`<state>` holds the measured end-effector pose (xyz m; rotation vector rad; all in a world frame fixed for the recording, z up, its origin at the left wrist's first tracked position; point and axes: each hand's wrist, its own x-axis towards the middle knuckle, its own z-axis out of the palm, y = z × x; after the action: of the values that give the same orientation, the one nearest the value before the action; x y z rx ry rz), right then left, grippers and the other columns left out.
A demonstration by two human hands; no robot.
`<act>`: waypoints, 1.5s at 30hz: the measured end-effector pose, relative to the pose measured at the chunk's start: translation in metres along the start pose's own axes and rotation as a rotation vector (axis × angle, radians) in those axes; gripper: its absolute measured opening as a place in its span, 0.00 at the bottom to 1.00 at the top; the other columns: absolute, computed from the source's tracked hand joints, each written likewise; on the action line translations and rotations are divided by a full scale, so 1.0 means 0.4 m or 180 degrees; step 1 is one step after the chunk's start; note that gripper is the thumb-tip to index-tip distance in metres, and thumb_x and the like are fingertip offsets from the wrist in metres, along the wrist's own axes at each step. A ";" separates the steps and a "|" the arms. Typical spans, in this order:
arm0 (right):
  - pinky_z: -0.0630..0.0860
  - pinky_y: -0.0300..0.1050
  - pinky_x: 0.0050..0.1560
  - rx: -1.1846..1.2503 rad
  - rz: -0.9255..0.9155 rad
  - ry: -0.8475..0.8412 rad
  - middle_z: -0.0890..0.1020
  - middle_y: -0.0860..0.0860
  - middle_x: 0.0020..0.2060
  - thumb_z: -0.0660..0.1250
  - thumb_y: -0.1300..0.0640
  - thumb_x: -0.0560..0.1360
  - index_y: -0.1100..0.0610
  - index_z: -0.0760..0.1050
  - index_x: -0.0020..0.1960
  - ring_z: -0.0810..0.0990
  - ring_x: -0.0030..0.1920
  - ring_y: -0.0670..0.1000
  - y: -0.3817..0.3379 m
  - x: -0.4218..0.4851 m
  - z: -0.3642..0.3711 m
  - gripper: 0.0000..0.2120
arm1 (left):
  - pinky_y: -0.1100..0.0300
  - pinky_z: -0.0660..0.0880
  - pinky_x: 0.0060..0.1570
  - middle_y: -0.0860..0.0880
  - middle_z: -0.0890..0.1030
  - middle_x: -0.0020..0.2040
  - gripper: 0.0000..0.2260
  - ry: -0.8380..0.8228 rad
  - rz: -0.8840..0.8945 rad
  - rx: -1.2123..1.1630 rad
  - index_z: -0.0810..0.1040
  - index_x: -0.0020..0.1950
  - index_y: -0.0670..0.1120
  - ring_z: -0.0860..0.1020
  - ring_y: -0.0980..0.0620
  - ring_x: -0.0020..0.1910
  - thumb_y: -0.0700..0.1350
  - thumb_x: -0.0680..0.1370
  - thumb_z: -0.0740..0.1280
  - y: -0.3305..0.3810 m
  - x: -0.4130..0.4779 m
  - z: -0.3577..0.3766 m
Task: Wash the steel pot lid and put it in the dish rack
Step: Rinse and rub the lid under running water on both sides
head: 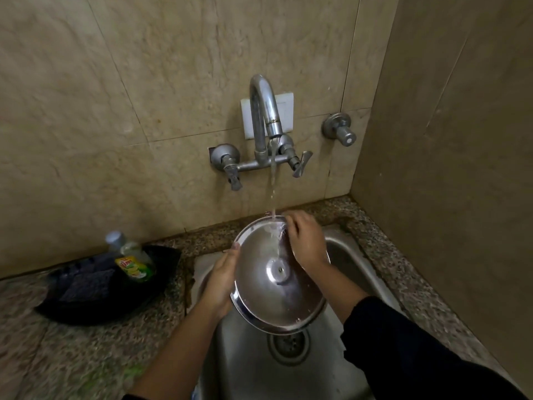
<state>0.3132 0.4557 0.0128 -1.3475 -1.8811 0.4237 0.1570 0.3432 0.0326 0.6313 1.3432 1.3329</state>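
Observation:
The round steel pot lid (259,290) is held tilted over the steel sink (340,249), its inner side facing me. A thin stream of water from the wall tap (264,111) falls onto the lid's upper part. My left hand (220,284) grips the lid's left rim from behind. My right hand (305,241) rests on the lid's upper right edge, fingers curled on the rim by the stream. No dish rack is in view.
A black tray (86,307) with a dark scrub pad (86,281) and a dish soap bottle (132,261) sits on the speckled granite counter (57,356) left of the sink. The sink drain (288,346) lies below the lid. A second valve (341,131) is on the wall.

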 end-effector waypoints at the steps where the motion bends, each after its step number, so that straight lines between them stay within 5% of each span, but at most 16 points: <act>1: 0.72 0.51 0.59 -0.0268 0.0312 0.0184 0.80 0.54 0.59 0.56 0.53 0.81 0.56 0.76 0.62 0.76 0.60 0.55 0.027 -0.034 0.005 0.15 | 0.49 0.76 0.57 0.46 0.85 0.52 0.16 0.0094 0.0011 -0.0081 0.80 0.57 0.46 0.82 0.47 0.53 0.54 0.80 0.59 -0.010 -0.003 -0.004; 4: 0.58 0.52 0.74 -0.0812 0.0783 -0.0073 0.62 0.55 0.76 0.49 0.44 0.81 0.59 0.58 0.76 0.60 0.76 0.55 0.054 -0.109 0.024 0.29 | 0.53 0.77 0.51 0.47 0.86 0.50 0.16 0.0237 0.0002 -0.0279 0.79 0.58 0.46 0.83 0.50 0.49 0.54 0.81 0.58 -0.030 -0.011 -0.004; 7: 0.43 0.52 0.77 -0.1007 0.0103 -0.0694 0.45 0.53 0.79 0.43 0.38 0.78 0.58 0.43 0.79 0.43 0.78 0.52 -0.007 -0.111 0.049 0.36 | 0.52 0.77 0.52 0.43 0.85 0.53 0.19 0.0189 -0.0236 -0.0348 0.80 0.57 0.44 0.83 0.47 0.52 0.55 0.80 0.58 -0.048 -0.016 0.025; 10: 0.43 0.50 0.77 -0.0774 -0.1121 -0.1321 0.46 0.50 0.79 0.46 0.45 0.81 0.55 0.44 0.79 0.41 0.78 0.48 -0.081 -0.147 0.059 0.30 | 0.53 0.73 0.60 0.43 0.82 0.59 0.20 0.0287 -0.0277 -0.0519 0.78 0.62 0.44 0.80 0.48 0.58 0.56 0.79 0.59 -0.050 -0.001 0.045; 13: 0.38 0.43 0.75 -0.0798 -0.1615 -0.1853 0.45 0.46 0.78 0.46 0.45 0.82 0.50 0.43 0.79 0.40 0.78 0.45 -0.033 -0.215 0.021 0.28 | 0.47 0.69 0.66 0.38 0.79 0.62 0.32 0.0379 -0.0439 -0.0824 0.76 0.64 0.40 0.78 0.43 0.61 0.63 0.71 0.66 -0.064 0.030 0.008; 19: 0.41 0.52 0.76 -0.1661 -0.0109 -0.1341 0.42 0.53 0.78 0.37 0.34 0.75 0.55 0.41 0.79 0.41 0.78 0.53 0.112 -0.171 0.003 0.39 | 0.47 0.75 0.59 0.43 0.84 0.51 0.16 0.0682 -0.0309 -0.0615 0.81 0.53 0.44 0.81 0.44 0.53 0.54 0.80 0.60 -0.092 -0.017 0.016; 22: 0.41 0.51 0.77 -0.1140 -0.0561 -0.1302 0.43 0.53 0.78 0.44 0.40 0.79 0.56 0.43 0.79 0.39 0.78 0.52 0.019 -0.150 0.054 0.34 | 0.51 0.78 0.52 0.42 0.85 0.47 0.16 0.0616 -0.0472 -0.0627 0.81 0.53 0.43 0.83 0.45 0.47 0.54 0.79 0.61 -0.109 -0.030 0.055; 27: 0.40 0.47 0.76 -0.1035 -0.1946 -0.2046 0.45 0.46 0.79 0.44 0.43 0.82 0.49 0.39 0.79 0.42 0.78 0.46 0.046 -0.274 0.031 0.29 | 0.51 0.78 0.52 0.40 0.84 0.50 0.19 0.0782 -0.0240 -0.0653 0.79 0.56 0.40 0.83 0.44 0.47 0.54 0.80 0.59 -0.097 -0.016 0.011; 33: 0.43 0.50 0.77 -0.1575 -0.0422 -0.1240 0.44 0.50 0.78 0.47 0.37 0.79 0.56 0.44 0.79 0.43 0.78 0.51 0.128 -0.196 0.002 0.36 | 0.52 0.78 0.52 0.44 0.85 0.50 0.15 0.0653 -0.0093 -0.0495 0.81 0.53 0.45 0.83 0.47 0.49 0.54 0.80 0.60 -0.122 -0.029 0.008; 36: 0.47 0.52 0.77 -0.1068 -0.0602 -0.1211 0.45 0.53 0.79 0.49 0.40 0.79 0.56 0.44 0.79 0.40 0.78 0.50 0.027 -0.170 0.059 0.35 | 0.55 0.80 0.46 0.45 0.86 0.45 0.16 0.0491 -0.0298 -0.0456 0.81 0.55 0.44 0.85 0.49 0.44 0.54 0.80 0.60 -0.133 -0.028 0.048; 41: 0.42 0.48 0.77 -0.0909 -0.1758 -0.2070 0.45 0.47 0.79 0.46 0.42 0.82 0.51 0.42 0.79 0.40 0.78 0.45 0.019 -0.269 0.043 0.30 | 0.46 0.76 0.59 0.38 0.83 0.52 0.20 0.0763 -0.0311 -0.0578 0.80 0.55 0.40 0.82 0.41 0.52 0.55 0.80 0.60 -0.105 0.001 0.020; 45: 0.43 0.53 0.76 -0.1367 -0.1286 -0.1953 0.43 0.45 0.78 0.42 0.31 0.77 0.47 0.43 0.79 0.40 0.78 0.47 0.127 -0.248 -0.006 0.35 | 0.50 0.78 0.53 0.43 0.84 0.49 0.15 0.0803 -0.0157 -0.0498 0.81 0.51 0.44 0.83 0.46 0.47 0.53 0.80 0.60 -0.107 -0.006 0.003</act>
<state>0.3624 0.3848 -0.0575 -1.1174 -2.8123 0.2423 0.1718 0.3317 -0.0059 0.3293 1.4275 1.4975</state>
